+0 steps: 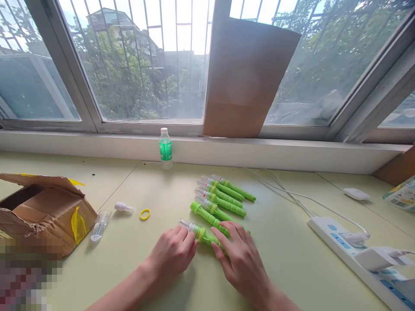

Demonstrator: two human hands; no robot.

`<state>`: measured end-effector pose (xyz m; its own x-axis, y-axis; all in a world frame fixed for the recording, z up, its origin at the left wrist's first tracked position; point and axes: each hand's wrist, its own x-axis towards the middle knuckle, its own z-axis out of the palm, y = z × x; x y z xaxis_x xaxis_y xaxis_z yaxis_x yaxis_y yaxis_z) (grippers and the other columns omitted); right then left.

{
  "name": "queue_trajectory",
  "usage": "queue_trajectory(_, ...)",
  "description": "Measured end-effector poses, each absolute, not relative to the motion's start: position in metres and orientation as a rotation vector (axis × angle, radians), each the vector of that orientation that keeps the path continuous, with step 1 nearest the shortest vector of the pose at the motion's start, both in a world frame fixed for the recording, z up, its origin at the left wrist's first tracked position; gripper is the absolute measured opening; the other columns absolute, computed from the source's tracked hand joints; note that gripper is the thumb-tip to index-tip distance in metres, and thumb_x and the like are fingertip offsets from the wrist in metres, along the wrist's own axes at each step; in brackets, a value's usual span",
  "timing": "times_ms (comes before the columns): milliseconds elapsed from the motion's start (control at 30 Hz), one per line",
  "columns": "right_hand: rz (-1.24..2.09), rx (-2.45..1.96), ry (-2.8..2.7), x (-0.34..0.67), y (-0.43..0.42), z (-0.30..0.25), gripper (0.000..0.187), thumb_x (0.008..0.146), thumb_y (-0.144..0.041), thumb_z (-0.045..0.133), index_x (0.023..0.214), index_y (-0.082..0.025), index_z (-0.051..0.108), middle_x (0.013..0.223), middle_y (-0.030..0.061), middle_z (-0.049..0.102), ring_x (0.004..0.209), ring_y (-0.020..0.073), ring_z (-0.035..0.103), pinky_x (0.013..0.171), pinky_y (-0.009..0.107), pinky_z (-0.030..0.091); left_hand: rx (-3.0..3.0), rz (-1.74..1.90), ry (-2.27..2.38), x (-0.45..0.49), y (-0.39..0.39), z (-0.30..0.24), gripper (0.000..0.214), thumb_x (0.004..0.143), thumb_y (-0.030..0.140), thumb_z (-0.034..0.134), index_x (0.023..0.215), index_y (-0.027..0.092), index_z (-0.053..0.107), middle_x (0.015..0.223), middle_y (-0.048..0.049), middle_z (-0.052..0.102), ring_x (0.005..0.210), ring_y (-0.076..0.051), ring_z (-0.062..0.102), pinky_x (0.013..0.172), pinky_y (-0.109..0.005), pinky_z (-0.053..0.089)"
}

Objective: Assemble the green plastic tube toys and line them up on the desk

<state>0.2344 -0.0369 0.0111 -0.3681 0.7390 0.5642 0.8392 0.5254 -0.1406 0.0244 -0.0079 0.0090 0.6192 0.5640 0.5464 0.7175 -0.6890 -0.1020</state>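
A clear plastic bottle with a green label stands at the back of the pale table, by the window ledge. In front of the bottle and slightly to its right, the person's left hand grasps the front green stick near its clear cap, pinching the collar between thumb and fingers. The right hand, farther right of the bottle, lies over that stick's handle with loosely bent fingers; whether it grips cannot be told. Its index finger reaches to the uncapped green stick, whose threaded end points toward the bottle's side. Beyond that one, also right of the bottle, capped green sticks lie side by side.

Left of the bottle and nearer the person are a yellow ring, a white bulb-like piece, a clear plastic cup and an opened cardboard box. A white power strip with plugs lies far to the bottle's right.
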Motion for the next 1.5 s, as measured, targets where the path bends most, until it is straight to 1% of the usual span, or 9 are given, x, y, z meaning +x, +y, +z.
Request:
queue_trajectory(100,-0.148,-1.380,-2.203,0.233,-0.036,0.010,0.029,0.090,-0.025,0.051,0.118,-0.024,0.060,0.115,0.0121,0.054,0.110,0.0309,0.045,0.087,0.046,0.041,-2.517,-0.793,-1.025,0.024,-0.010,0.013,0.008,0.087,0.017,0.048,0.087,0.016,0.056,0.083,-0.0064,0.057,0.073,-0.019,0.055,0.059,-0.029,0.045)
queue_trajectory(167,-0.113,-1.411,-2.202,0.233,-0.036,0.008,0.030,0.091,-0.027,0.050,0.120,-0.026,0.059,0.119,0.0119,0.053,0.112,0.0308,0.044,0.088,0.047,0.041,-2.516,-0.830,-1.011,0.024,-0.012,0.016,0.018,0.085,0.021,0.053,0.103,0.015,0.056,0.106,-0.0121,0.056,0.095,-0.024,0.055,0.076,-0.036,0.050)
queue_trajectory(267,-0.075,-1.437,-2.204,0.233,-0.036,0.006,0.030,0.092,-0.029,0.049,0.121,-0.027,0.058,0.122,0.0125,0.051,0.114,0.0309,0.043,0.087,0.047,0.041,-2.563,-0.774,-0.964,0.023,-0.011,0.017,0.032,0.085,0.025,0.054,0.116,0.016,0.053,0.127,-0.0160,0.046,0.117,-0.031,0.046,0.094,-0.048,0.045)
queue_trajectory(367,-0.025,-1.448,-2.174,0.235,-0.034,0.005,0.023,0.092,-0.028,0.049,0.111,-0.027,0.062,0.117,0.0117,0.053,0.112,0.0301,0.044,0.085,0.047,0.041,-2.598,-0.725,-0.927,0.022,-0.010,0.017,0.034,0.086,0.025,0.052,0.119,0.017,0.051,0.128,-0.0157,0.045,0.121,-0.030,0.043,0.099,-0.050,0.041)
queue_trajectory(533,0.107,-1.433,-2.099,0.237,-0.032,0.007,0.028,0.094,-0.027,0.044,0.076,-0.024,0.065,0.103,0.0085,0.055,0.105,0.0270,0.048,0.082,0.045,0.041,-2.594,-0.823,-0.812,0.023,-0.012,0.019,0.020,0.084,0.016,0.050,0.103,0.016,0.056,0.100,-0.0107,0.056,0.089,-0.022,0.054,0.080,-0.040,0.047)
queue_trajectory(700,0.111,-1.455,-2.162,0.234,-0.034,0.008,0.017,0.092,-0.028,0.048,0.089,-0.027,0.065,0.101,0.0068,0.056,0.099,0.0262,0.051,0.078,0.044,0.043,-2.646,-0.787,-0.704,0.026,-0.016,0.020,0.016,0.086,0.013,0.043,0.072,0.017,0.050,0.067,-0.0024,0.047,0.059,-0.014,0.044,0.054,-0.029,0.035)
queue_trajectory(933,0.120,-1.441,-2.147,0.232,-0.033,0.007,0.021,0.091,-0.027,0.048,0.073,-0.019,0.055,0.092,0.0071,0.047,0.079,0.0198,0.054,0.070,0.038,0.050,-2.643,-0.731,-0.614,0.028,-0.018,0.010,0.026,0.089,0.020,0.043,0.063,0.018,0.044,0.059,0.0000,0.047,0.051,-0.012,0.044,0.047,-0.029,0.028)
queue_trajectory(1267,0.190,-1.430,-2.138,0.232,-0.033,0.006,0.026,0.091,-0.025,0.049,0.066,-0.019,0.052,0.088,0.0047,0.043,0.079,0.0190,0.053,0.069,0.038,0.052,-2.685,-0.650,-0.616,0.028,-0.017,0.003,0.023,0.089,0.022,0.044,0.066,0.019,0.045,0.060,-0.0007,0.050,0.051,-0.014,0.046,0.047,-0.029,0.032)
queue_trajectory(1500,0.039,-1.241,-2.065,0.234,-0.033,-0.001,0.019,0.092,-0.011,0.041,0.083,-0.017,0.057,0.105,0.0098,0.040,0.096,0.0230,0.050,0.077,0.040,0.052,-2.677,-0.672,-0.599,0.029,-0.019,0.005,0.022,0.089,0.021,0.044,0.067,0.019,0.044,0.063,-0.0011,0.049,0.054,-0.014,0.047,0.046,-0.028,0.032)
